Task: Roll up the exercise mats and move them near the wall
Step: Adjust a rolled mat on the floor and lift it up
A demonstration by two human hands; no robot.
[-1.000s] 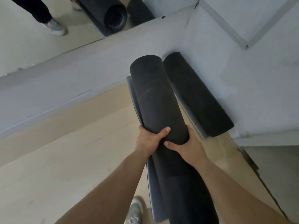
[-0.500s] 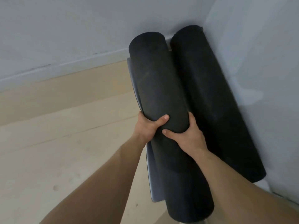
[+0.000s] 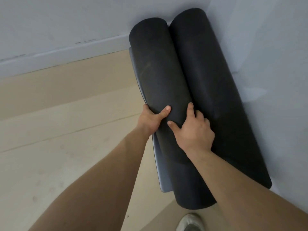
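Two rolled black mats: your left hand (image 3: 150,120) and right hand (image 3: 191,129) grip the near mat (image 3: 160,77), now touching the wall-side mat (image 3: 215,90); right fingers have loosened since.

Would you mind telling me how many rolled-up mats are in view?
2. One rolled mat lies along the right wall; the other rolled mat lies beside it, held by the left hand and right hand.

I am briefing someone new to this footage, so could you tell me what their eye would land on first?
Two dark rolled mats lie side by side in the corner: the far mat against the right wall, the near mat beside it. The left hand and right hand grip the near mat at mid-length, above a pale wooden floor.
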